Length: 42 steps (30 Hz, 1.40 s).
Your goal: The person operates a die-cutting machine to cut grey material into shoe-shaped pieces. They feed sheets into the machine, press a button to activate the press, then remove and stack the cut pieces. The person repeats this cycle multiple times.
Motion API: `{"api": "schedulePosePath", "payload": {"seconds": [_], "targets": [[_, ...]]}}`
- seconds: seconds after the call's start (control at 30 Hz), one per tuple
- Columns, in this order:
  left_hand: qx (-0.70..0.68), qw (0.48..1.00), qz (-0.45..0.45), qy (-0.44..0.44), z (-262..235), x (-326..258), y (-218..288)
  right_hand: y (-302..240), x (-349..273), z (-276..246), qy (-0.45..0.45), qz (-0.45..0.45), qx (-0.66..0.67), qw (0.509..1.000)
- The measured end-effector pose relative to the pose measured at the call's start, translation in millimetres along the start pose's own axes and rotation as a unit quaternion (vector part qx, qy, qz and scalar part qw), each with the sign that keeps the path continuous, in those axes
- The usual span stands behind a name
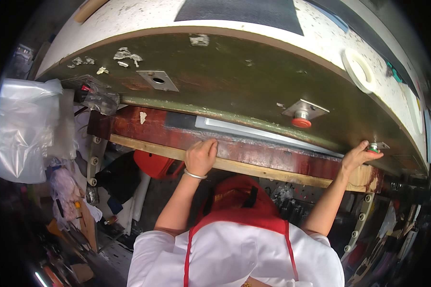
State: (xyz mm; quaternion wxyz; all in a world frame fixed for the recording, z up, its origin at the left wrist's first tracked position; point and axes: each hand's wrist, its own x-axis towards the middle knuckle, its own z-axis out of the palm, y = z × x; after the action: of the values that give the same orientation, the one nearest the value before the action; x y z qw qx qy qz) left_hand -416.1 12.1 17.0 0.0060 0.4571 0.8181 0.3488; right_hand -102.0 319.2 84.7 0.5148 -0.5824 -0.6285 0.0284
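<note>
My left hand (pixel 201 157), a bangle on its wrist, rests curled into a loose fist at the pale wooden edge (pixel 234 165) of a dark red shelf. Its fingers are bent in and nothing shows between them. Out to the right, my right hand (pixel 355 158) has its thumb and fingers around a green push button (pixel 373 149) on the dark green front panel (pixel 225 71). Left of it, a red mushroom-shaped button (pixel 301 119) sticks out from a metal plate. On the shelf's far part lie flat pale sheets (pixel 254 132).
A white speckled tabletop (pixel 143 21) holds a black ribbed mat (pixel 239 14) and a roll of white tape (pixel 358 71). Clear plastic bags (pixel 28 129) hang at the left. Under the shelf are a red object (pixel 153 164) and jumbled materials. Bolted metal brackets (pixel 93 160) flank the shelf.
</note>
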Motion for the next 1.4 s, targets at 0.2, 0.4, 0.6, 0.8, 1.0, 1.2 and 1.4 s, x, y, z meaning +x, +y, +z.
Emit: {"api": "schedulePosePath", "payload": {"seconds": [0.2,0.4,0.6,0.8,1.0,1.2,1.4], "targets": [[-0.02,0.999,0.007,0.031,-5,-3,5,-24,-91,-42,-0.135,0.08,0.074,0.985],[-0.044,0.999,-0.031,0.006,3,-22,-7,-5,-178,-59,-0.373,0.037,0.118,0.92],[-0.041,0.999,-0.029,0.008,-12,-66,1,-1,-194,-95,-0.416,0.086,0.014,0.905],[-0.088,0.989,-0.108,-0.047,-51,-107,18,-81,-203,-52,-0.331,0.06,0.233,0.912],[0.028,0.998,-0.033,0.044,-48,-88,14,-171,-290,-30,-0.461,-0.173,0.115,0.863],[0.086,0.996,-0.024,0.008,-52,-124,14,-157,-264,-70,-0.526,0.147,0.342,0.765],[0.111,0.994,-0.007,0.015,-49,-130,12,-124,-231,-103,-0.486,0.064,0.205,0.847]]}}
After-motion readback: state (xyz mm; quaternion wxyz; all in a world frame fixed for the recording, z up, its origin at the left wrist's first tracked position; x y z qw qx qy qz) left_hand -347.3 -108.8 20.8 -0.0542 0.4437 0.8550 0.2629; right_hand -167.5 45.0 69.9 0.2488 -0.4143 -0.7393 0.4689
